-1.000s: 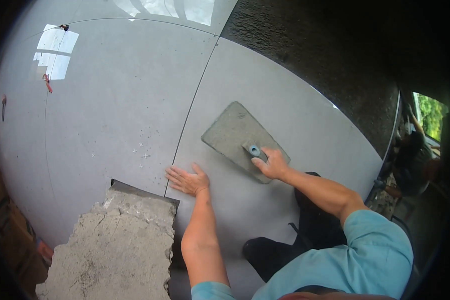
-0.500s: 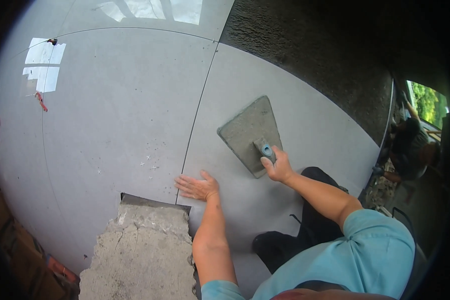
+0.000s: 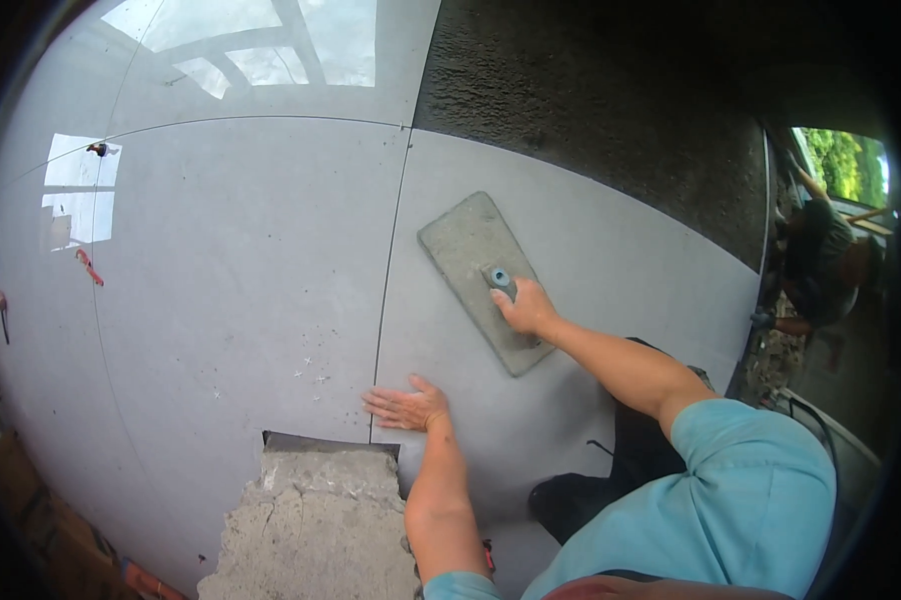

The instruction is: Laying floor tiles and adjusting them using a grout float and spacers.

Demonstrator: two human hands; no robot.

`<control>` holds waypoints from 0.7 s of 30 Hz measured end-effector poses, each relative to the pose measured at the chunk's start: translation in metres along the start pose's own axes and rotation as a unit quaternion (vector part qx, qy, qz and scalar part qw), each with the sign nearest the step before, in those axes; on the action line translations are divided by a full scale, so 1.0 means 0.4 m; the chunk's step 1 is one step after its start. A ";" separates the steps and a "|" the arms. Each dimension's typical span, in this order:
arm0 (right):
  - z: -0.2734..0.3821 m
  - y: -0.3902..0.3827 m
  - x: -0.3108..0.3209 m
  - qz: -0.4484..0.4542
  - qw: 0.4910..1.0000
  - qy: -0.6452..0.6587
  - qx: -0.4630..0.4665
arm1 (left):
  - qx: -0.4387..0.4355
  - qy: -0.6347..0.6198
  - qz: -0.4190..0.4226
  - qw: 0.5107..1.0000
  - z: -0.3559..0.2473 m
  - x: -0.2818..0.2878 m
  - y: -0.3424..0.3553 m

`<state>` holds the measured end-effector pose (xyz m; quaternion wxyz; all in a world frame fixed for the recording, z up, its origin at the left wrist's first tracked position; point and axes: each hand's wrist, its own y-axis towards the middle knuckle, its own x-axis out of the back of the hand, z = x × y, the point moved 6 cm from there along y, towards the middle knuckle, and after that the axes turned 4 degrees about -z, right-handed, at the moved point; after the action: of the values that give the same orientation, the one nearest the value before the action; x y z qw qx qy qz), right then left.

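My right hand (image 3: 527,308) is closed round the handle of a grey rectangular tiling float (image 3: 466,250). The float's plate appears to lie flat on a large pale grey floor tile (image 3: 571,220), though its underside is hidden. Spread fingers and palm of my left hand (image 3: 408,404) press on the floor at the narrow dark joint between that tile and the tile to its left (image 3: 231,230). Beside the left forearm, a rough concrete block or pillar (image 3: 316,510) rises through a cut-out at the tile edge.
White cross spacers (image 3: 319,380) lie scattered left of my left hand. Red clips or tools (image 3: 89,268) rest farther left. Dark, ridged bedding (image 3: 561,70) borders the tile at the far right. Another person (image 3: 821,260) crouches at the right edge. Boxes (image 3: 31,500) stand lower left.
The float has gone from a raised, tilted pose to lying flatter, with my right hand still on its handle. The whole view has shifted, so the floor appears lower. My left hand stays at the joint.
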<state>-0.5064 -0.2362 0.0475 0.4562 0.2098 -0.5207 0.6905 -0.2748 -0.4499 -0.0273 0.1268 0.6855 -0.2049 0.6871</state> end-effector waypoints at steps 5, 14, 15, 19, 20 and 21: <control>0.166 0.167 0.150 -0.140 0.977 -0.049 0.152 | 0.023 -0.011 0.022 0.999 0.025 -0.004 0.003; 0.375 0.607 0.157 0.035 0.987 -0.148 0.060 | 0.010 0.006 0.016 1.000 0.000 -0.013 -0.004; 0.387 0.619 0.163 0.026 0.987 -0.148 0.059 | 0.007 0.007 0.013 1.000 0.000 -0.014 -0.002; 0.404 0.664 0.187 -0.018 0.994 -0.105 0.027 | 0.014 -0.010 0.016 1.000 0.007 -0.007 -0.002; 0.404 0.673 0.198 -0.056 0.998 -0.031 0.006 | 0.019 -0.010 0.018 1.000 0.013 -0.007 -0.002; 0.400 0.678 0.210 -0.093 0.995 0.044 -0.014 | 0.018 -0.008 0.018 1.000 0.018 -0.007 -0.001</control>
<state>-0.8078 -0.3588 0.0278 0.5440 0.2207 -0.4884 0.6457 -0.2681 -0.4525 -0.0303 0.1006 0.6894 -0.2054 0.6874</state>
